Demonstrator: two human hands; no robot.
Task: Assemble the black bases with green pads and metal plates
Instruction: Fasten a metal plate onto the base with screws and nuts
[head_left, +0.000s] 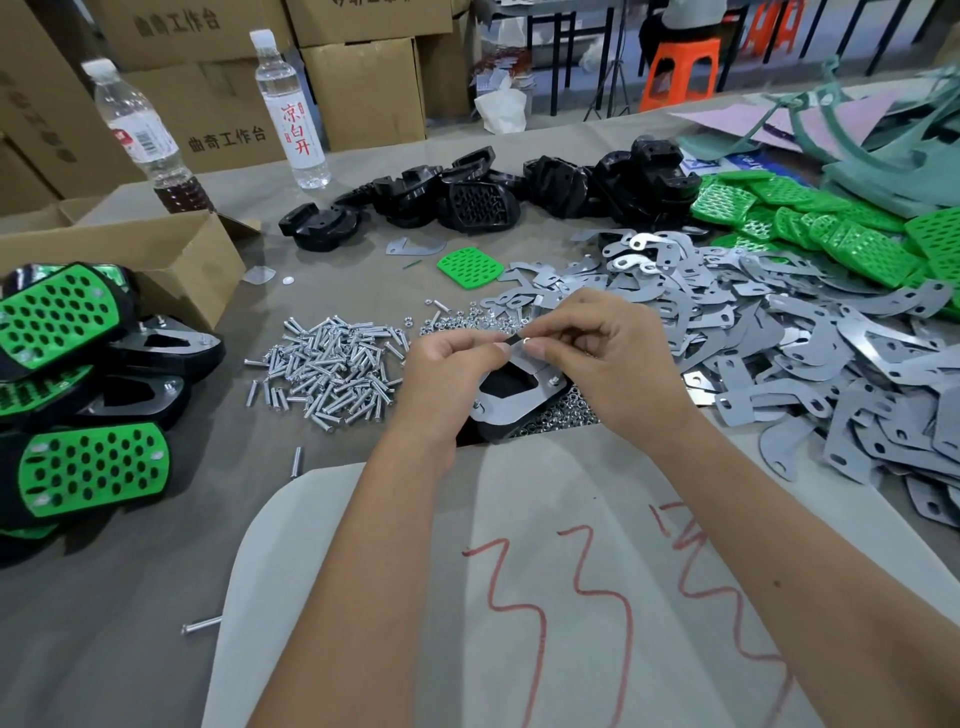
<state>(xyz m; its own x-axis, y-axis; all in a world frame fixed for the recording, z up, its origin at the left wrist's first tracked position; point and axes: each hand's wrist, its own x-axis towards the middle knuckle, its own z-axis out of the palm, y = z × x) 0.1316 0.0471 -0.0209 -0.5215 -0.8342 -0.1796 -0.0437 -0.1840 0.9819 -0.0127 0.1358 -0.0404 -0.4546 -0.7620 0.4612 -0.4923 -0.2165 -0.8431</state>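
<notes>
Left hand: the left hand (451, 364) is raised over the middle of the table (130, 597), forearm reaching in from the near edge, fingers curled, thumb and forefinger pinching one end of a small dark piece (516, 340).
Right hand: the right hand (610, 345) meets it from the other side, fingers curled, fingertips pinching the same small dark piece; what exactly the piece is, I cannot tell.
Base in work: a black base (506, 397) with a metal plate (506, 402) on top lies on the table just beneath both hands, partly hidden by them.
Black bases: a loose pile of black bases (519, 195) sits toward the far edge, centre.
Green pads: a heap of green pads (831, 228) lies at the far right; a single green pad (470, 266) lies apart, near the centre.
Metal plates: grey metal plates (753, 332) spread across the right side.
Screws: a pile of screws (332, 364) lies left of the hands.
Finished pieces: assembled bases (78, 374) with green pads are stacked at the left edge, beside an open carton (171, 260).
Writing: the bottle (291, 109) at the far edge reads 凉白开 in red; the stacked boxes (228, 93) behind read 曲奇工作台; the paper sheet (519, 571) at the near edge carries red handwritten marks, "33" among them.
</notes>
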